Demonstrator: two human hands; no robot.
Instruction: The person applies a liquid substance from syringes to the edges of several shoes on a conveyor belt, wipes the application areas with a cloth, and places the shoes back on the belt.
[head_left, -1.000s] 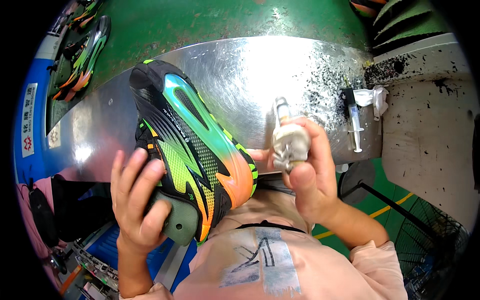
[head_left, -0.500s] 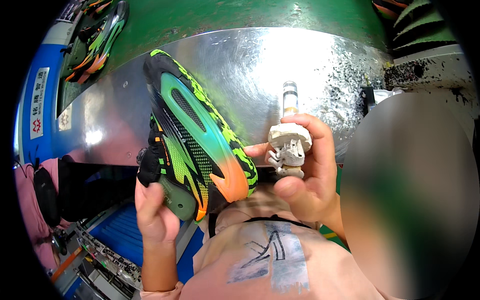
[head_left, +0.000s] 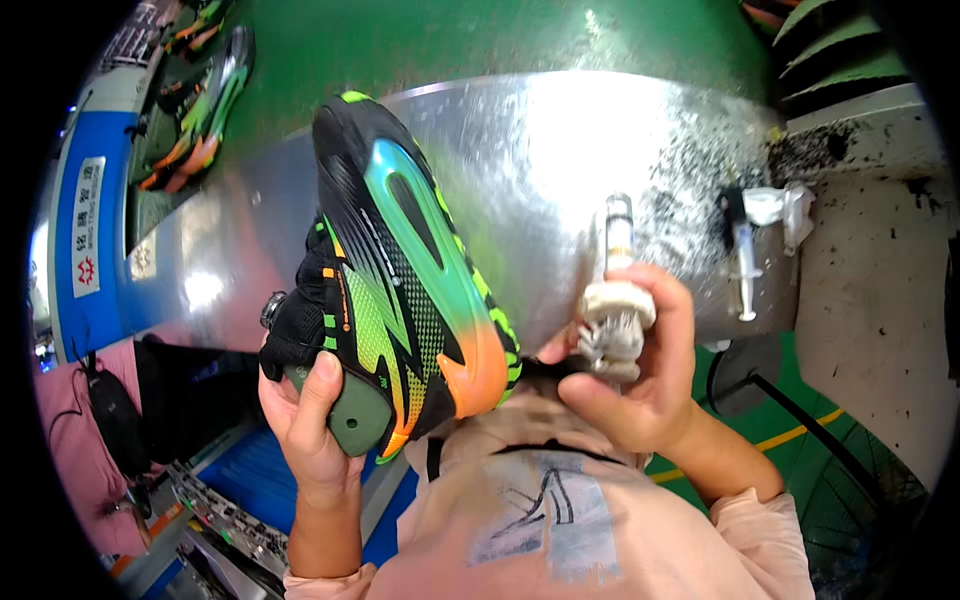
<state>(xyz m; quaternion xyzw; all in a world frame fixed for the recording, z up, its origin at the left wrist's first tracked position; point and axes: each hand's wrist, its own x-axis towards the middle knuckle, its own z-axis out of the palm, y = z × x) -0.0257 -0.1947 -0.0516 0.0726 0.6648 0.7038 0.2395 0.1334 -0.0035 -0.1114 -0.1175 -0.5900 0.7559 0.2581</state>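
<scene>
My left hand (head_left: 312, 425) grips a black, green and orange sports shoe (head_left: 400, 270) by the dark green last (head_left: 358, 415) at its ankle opening. The shoe is held on its side, toe pointing away, with its turquoise-to-orange midsole facing up and right. My right hand (head_left: 645, 385) is closed around a whitish, crusted hand tool (head_left: 612, 330) with a clear tube (head_left: 619, 225) rising from its far end; its exact kind I cannot make out. The index finger lies over the tool's top and the thumb is below it. A gap separates the tool from the shoe.
A metal-topped bench (head_left: 500, 120) with black specks at right lies under both hands. On it are a syringe (head_left: 743, 265) and clear plastic (head_left: 790, 215). More shoes (head_left: 200, 115) stand on the green surface at far left. A stained white machine panel (head_left: 870, 260) borders the right.
The shoe has rolled, so less of its patterned outsole edge shows. My right hand and the tool have moved right and slightly nearer, away from the shoe.
</scene>
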